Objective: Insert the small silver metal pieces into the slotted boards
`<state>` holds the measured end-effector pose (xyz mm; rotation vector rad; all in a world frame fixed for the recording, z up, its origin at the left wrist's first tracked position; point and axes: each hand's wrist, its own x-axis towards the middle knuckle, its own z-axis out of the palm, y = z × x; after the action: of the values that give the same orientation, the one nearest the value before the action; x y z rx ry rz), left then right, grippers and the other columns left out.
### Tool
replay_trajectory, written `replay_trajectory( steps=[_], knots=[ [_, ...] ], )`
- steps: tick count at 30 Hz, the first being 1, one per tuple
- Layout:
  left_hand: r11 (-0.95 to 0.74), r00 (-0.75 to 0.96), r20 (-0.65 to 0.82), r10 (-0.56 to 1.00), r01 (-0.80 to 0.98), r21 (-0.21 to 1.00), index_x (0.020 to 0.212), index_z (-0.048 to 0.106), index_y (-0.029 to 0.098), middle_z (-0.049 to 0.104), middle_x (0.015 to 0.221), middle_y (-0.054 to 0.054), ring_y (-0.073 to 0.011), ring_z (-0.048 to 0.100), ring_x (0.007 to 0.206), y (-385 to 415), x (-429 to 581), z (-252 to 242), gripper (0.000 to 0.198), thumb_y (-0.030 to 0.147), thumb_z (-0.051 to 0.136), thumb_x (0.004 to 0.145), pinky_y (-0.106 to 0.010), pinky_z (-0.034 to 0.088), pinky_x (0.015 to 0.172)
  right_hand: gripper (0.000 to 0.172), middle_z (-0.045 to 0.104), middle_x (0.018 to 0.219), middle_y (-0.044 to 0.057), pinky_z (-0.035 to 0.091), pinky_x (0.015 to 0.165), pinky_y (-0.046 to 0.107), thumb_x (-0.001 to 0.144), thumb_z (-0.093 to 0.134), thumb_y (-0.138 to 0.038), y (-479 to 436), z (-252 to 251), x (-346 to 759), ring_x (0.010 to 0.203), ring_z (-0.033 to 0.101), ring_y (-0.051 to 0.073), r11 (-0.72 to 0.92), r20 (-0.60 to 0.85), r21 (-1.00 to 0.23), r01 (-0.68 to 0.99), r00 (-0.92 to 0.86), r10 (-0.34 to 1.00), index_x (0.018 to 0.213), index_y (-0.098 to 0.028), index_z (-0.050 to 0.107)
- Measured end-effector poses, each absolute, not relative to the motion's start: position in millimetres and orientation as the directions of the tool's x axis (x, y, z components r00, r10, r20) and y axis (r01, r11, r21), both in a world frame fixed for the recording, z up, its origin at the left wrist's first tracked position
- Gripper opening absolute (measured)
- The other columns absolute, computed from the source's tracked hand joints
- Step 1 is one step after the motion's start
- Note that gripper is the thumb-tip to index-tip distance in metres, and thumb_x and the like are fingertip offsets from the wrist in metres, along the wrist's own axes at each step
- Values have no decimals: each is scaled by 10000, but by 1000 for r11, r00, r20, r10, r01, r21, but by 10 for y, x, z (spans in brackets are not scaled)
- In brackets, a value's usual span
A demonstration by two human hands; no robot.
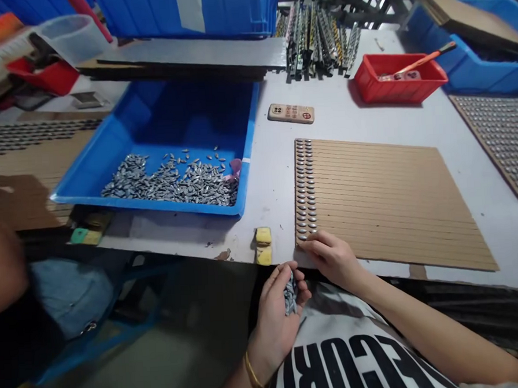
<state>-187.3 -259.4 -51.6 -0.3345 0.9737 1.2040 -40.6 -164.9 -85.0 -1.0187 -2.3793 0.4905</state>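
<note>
Left hand (276, 320) cupped — grey pieces (290, 295) (bangled wrist (253, 372))

We cannot tell what the small grey pieces (290, 295) in the left hand (272, 326) are, its fingers (277, 280) hiding some; the far-right cardboard sheet (504, 146) runs off-frame.

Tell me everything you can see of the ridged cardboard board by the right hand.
The brown cardboard board lies flat on the grey table, tilted at an angle to the table's front edge. Fine parallel grooves run across its face from left to right. Grey oval pieces sit in a tight column along the left end, filling the groove ends; the rest of the grooves are bare. The right hand touches its near left corner.
</note>
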Motion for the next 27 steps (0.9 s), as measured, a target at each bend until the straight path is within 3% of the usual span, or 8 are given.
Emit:
replay_trajectory(
  steps=[4,9,11,16,20,23,27],
  knots=[
    [353,30,-745,667,-893,280,980,666,120,547,727,1,-45,483,578,-2579,-1859,-519,242,251,697,779,-160,387,501,207,630,895,67,503,683,248,893,464,-131,-1649,-807,-405,789,596,147,672,272,-462,578,-629,728,924,-196,658],
    [352,45,-758,651,-902,250,1030,668,107,575,803,-40,-76,524,648,-2544,-1857,-497,288,230,681,771,-181,406,526,243,633,913,82,517,688,266,900,437,-125,-1645,-795,-393,808,598,164,689,252,-418,592,-653,714,976,-198,655],
    [359,41,-752,658,-895,265,1051,660,111,583,815,-44,-81,531,658,-2542,-1858,-479,298,208,671,770,-185,410,534,245,632,933,83,524,696,272,906,441,-128,-1643,-768,-382,826,605,168,678,247,-460,574,-650,718,1011,-200,650],
    [389,35,-724,689,-860,329,1037,617,135,601,799,-39,-72,525,649,-2545,-1830,-449,271,210,675,783,-172,390,540,283,631,1021,86,538,720,272,924,465,-175,-1682,-532,-354,879,626,169,565,217,-697,441,-622,752,1169,-225,598],
    [404,27,-707,707,-836,372,902,568,144,582,749,-15,-62,496,612,-2530,-1782,-474,204,247,693,778,-171,368,520,271,643,996,82,532,660,253,932,498,-258,-1713,-365,-345,794,628,150,384,43,-850,360,-681,731,1171,-218,620],
    [420,49,-686,726,-821,386,856,547,148,560,724,0,-55,462,586,-2508,-1746,-496,235,252,726,746,-167,334,489,219,666,892,65,528,648,247,926,523,-301,-1696,-337,-334,757,633,142,144,-115,-942,302,-698,707,1050,-189,665],
    [448,78,-669,739,-799,401,796,531,154,543,680,6,-59,444,568,-2473,-1701,-490,270,276,756,712,-167,288,457,206,675,752,35,510,571,227,871,604,-353,-1664,-338,-279,646,620,120,-215,-297,-955,205,-704,645,854,-152,647]
  ],
)
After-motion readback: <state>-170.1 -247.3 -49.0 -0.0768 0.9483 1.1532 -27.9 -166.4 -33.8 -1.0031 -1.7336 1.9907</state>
